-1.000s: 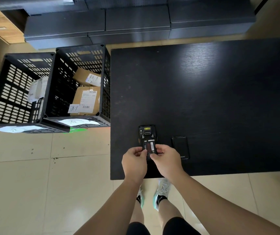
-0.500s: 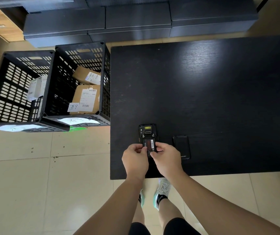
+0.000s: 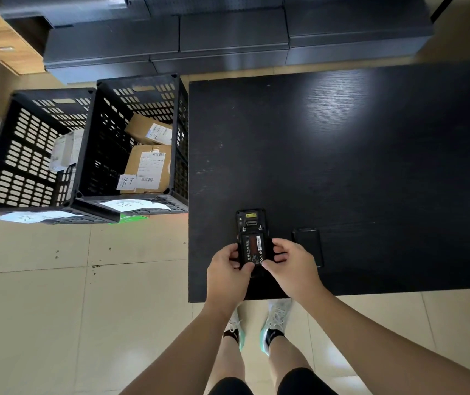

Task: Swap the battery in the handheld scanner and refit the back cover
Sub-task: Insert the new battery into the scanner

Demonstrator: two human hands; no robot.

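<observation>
The black handheld scanner (image 3: 250, 223) lies face down near the front edge of the black table (image 3: 342, 166), its back open. A black battery (image 3: 252, 249) with a red label sits in the open bay. My left hand (image 3: 228, 270) grips the scanner's lower left side, thumb at the battery's bottom end. My right hand (image 3: 292, 265) holds the lower right side, fingers curled against the edge and thumb on the battery's lower corner. The black back cover (image 3: 307, 245) lies flat on the table just right of the scanner, partly behind my right hand.
Two black plastic crates (image 3: 85, 149) stand on the tiled floor left of the table; the right one holds cardboard parcels (image 3: 148, 166). Paper labels hang on their front rims. Dark cabinets (image 3: 228, 38) run along the back. My feet are under the table's front edge.
The battery now lies lower and flatter in the scanner's bay than a second ago. Both hands have shifted slightly apart along the scanner's sides. The cover has not moved.
</observation>
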